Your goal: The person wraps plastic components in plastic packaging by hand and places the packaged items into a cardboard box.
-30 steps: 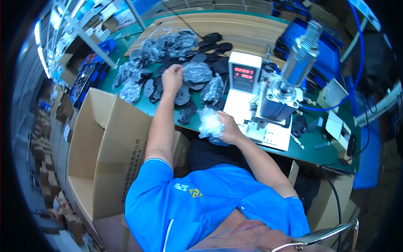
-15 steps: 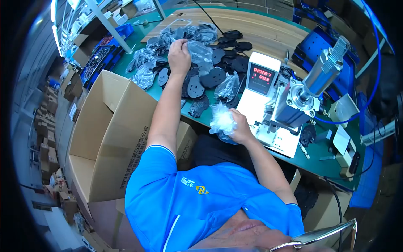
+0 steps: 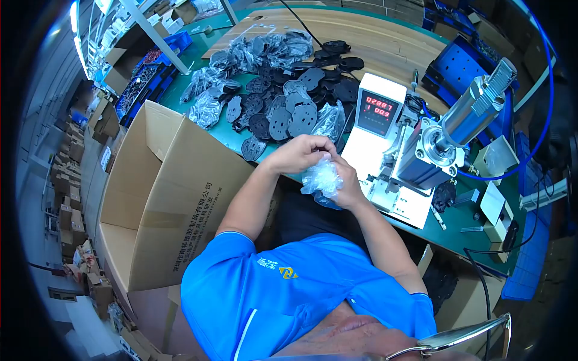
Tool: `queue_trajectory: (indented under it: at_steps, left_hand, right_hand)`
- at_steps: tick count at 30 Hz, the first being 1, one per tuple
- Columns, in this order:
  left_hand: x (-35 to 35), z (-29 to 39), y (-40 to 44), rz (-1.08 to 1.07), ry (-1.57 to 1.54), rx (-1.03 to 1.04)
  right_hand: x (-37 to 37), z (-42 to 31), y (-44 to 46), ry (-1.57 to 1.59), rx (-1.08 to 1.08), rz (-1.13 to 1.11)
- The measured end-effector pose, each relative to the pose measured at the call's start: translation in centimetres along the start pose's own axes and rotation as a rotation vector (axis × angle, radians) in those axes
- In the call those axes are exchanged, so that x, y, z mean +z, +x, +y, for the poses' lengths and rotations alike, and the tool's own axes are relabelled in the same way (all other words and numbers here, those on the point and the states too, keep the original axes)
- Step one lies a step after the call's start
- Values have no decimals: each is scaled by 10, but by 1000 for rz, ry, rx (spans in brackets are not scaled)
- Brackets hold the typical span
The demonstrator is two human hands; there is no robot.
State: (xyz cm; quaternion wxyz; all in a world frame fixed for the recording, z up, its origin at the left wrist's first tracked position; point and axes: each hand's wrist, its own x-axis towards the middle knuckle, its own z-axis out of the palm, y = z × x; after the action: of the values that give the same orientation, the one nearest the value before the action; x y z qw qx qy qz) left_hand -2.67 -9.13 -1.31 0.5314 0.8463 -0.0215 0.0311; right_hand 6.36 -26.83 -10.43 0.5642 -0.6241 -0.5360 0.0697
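Note:
A crumpled bunch of clear plastic bags (image 3: 322, 179) is gripped in my right hand (image 3: 347, 185), just off the table's front edge. My left hand (image 3: 304, 152) is beside it, fingers closed at the top of the bunch, touching the plastic and close to the right fingers. The fingertips are partly hidden. Beyond my hands lies a pile of flat black sole-shaped parts (image 3: 280, 123), some with holes. More such parts in clear wrapping (image 3: 271, 48) are heaped at the back. Another clear bag (image 3: 329, 120) lies at the right side of the pile.
A machine with a red digital display (image 3: 377, 111) and a metal cylinder (image 3: 481, 102) stands on the right of the green table (image 3: 208, 135). A large open carton (image 3: 180, 204) is on my left. Blue bins (image 3: 141, 90) are at the far left; a blue hose (image 3: 545, 114) loops at right.
My left hand has come back from over the pile to my right hand. The clear bag it held above the black parts is gone from there. My right hand has hardly moved.

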Motion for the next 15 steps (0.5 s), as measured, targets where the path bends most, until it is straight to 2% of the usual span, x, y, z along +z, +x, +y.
queue_trajectory:
  at_steps: [4,6,7,11,15]
  left_hand:
    - [-14,-16,39,-6,-45,-82]
    - [-17,-11,67,393,446,-248]
    - [-20,-15,80,391,446,-243]
    - [-29,-60,134,351,899,-285]
    - [-39,-66,154,240,976,-303]
  right_hand:
    - [0,4,-3,68,85,-53]
    - [1,8,-2,63,105,-62]
    - [1,8,-3,58,105,-58]
    - [2,7,-3,35,134,-65]
    - [0,-3,-1,40,104,-39]
